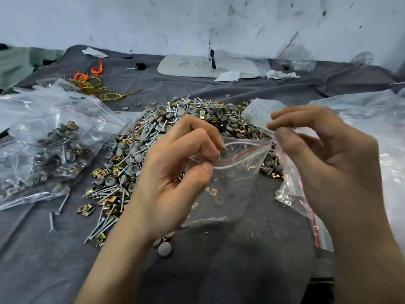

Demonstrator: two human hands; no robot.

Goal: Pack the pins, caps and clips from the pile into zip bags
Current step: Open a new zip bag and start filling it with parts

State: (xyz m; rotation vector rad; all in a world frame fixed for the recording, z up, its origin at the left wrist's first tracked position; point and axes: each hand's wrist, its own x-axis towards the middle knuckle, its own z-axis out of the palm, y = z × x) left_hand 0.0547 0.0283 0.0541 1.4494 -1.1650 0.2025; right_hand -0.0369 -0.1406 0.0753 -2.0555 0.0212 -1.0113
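Grey cloth point(241, 270) lies nearest me, with one loose cap point(164, 248) on it. Above that I hold a clear zip bag point(232, 178) between both hands. My left hand point(175, 172) pinches the left end of its red-lined rim, thumb against curled fingers. My right hand point(328, 154) pinches the right end, and spare empty bags point(306, 211) hang from under its palm. The mouth runs left to right between my hands, lips parted; a few clips and caps seem to lie inside. The pile point(175, 123) lies just beyond the bag, toward the surface's middle and leftward, so I judge my left hand the nearer one for scooping. At the left edge rest filled bags point(43, 145).
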